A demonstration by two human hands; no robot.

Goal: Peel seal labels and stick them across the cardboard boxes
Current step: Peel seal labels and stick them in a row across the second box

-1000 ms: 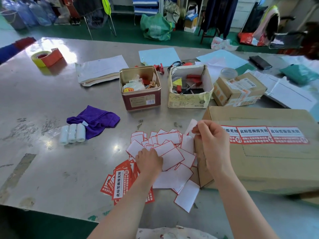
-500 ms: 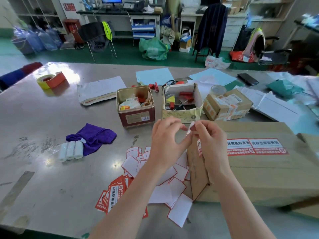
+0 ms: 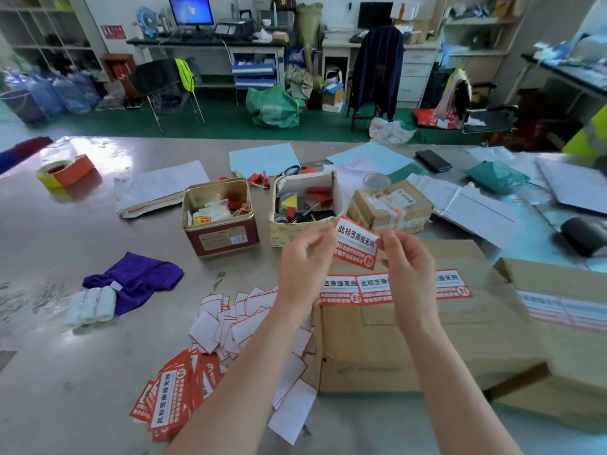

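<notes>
I hold a red and white seal label (image 3: 355, 243) in the air above the left end of a large cardboard box (image 3: 394, 343). My left hand (image 3: 303, 267) pinches its left edge and my right hand (image 3: 409, 267) pinches its right edge. A row of stuck seal labels (image 3: 371, 290) runs across the box top, partly hidden by my right hand. A stack of red unpeeled labels (image 3: 170, 395) lies near the table's front edge. White backing papers (image 3: 230, 323) are scattered left of the box.
A second cardboard box (image 3: 565, 323) with labels sits at the right. Behind are a red tin (image 3: 223, 238), an open white box (image 3: 305, 205) of small parts and a taped parcel (image 3: 391, 205). A purple cloth (image 3: 138, 277), white rolls (image 3: 92, 303) and a tape roll (image 3: 62, 172) lie left.
My left hand rose from the pile of backing papers to meet my right hand. The label now shows its printed face, held between both hands. The view has tilted upward.
</notes>
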